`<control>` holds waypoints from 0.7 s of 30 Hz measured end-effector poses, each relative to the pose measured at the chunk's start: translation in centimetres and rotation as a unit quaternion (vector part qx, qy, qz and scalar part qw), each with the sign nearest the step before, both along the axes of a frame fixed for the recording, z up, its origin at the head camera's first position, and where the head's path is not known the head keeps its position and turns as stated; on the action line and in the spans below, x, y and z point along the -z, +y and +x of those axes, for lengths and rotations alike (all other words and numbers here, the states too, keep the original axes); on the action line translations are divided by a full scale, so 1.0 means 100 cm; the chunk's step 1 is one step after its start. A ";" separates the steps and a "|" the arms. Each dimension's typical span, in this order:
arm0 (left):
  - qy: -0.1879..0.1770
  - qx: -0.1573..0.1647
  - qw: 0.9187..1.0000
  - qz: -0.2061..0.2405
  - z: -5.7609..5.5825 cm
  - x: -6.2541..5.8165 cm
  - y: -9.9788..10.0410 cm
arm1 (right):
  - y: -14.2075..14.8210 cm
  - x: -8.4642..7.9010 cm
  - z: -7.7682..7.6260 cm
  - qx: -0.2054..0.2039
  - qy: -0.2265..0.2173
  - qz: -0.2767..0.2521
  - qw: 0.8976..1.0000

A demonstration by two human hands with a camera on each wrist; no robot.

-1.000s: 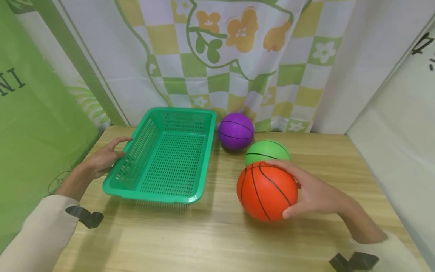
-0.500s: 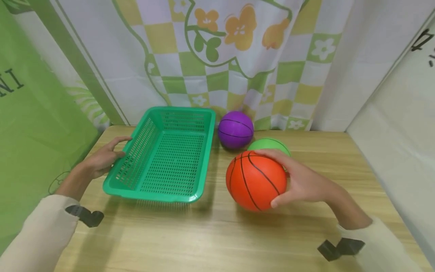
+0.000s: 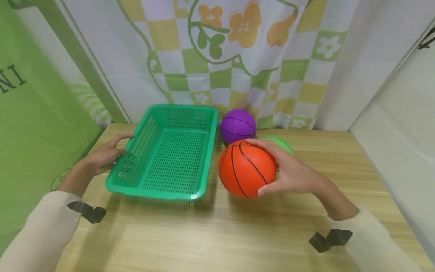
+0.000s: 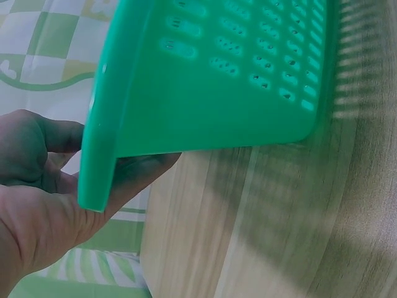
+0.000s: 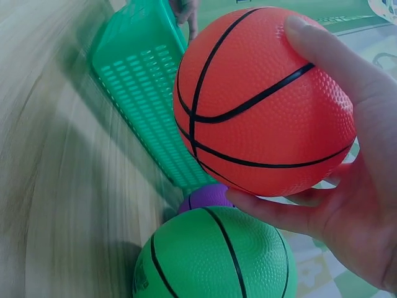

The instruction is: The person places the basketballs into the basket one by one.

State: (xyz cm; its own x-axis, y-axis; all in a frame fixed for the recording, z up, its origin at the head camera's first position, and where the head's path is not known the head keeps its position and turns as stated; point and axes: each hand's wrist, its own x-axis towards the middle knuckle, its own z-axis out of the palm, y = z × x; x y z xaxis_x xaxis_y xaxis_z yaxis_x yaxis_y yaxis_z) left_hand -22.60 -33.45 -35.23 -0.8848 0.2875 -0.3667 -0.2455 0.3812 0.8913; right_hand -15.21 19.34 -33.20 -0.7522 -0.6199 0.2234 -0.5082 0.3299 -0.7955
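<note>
In the head view my right hand [image 3: 289,170] grips an orange-red toy basketball [image 3: 247,169] with black lines. Thumb and fingers spread round its right side. The right wrist view shows that ball [image 5: 267,102] held above a green ball [image 5: 217,254]. My left hand [image 3: 107,155] holds the left rim of a green plastic basket [image 3: 208,158]. In the left wrist view the hand [image 4: 56,198] has fingers on both sides of the basket's rim [image 4: 99,136]. The basket's slotted floor shows bare. From the head, the green ball [image 3: 283,144] is partly hidden behind the right hand and the orange-red ball.
A purple ball [image 3: 238,127] sits at the back beside the basket's right wall. Behind the wooden table [image 3: 217,234] hangs a checked, flowered curtain [image 3: 221,79]. Green fabric [image 3: 34,124] borders the left, a pale wall [image 3: 404,102] the right.
My right hand has carried the orange-red ball left and a little toward the back, closer to the basket. My left hand and the basket stay in place; the view shifts slightly.
</note>
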 end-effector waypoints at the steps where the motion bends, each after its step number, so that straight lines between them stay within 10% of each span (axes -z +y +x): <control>1: 0.000 0.000 1.000 0.000 0.000 0.000 0.000 | -0.001 -0.001 -0.001 -0.001 0.000 0.000 1.000; 21: -0.007 -0.010 1.000 0.016 -0.002 0.004 -0.004 | -0.039 -0.009 -0.017 -0.017 0.033 0.012 0.999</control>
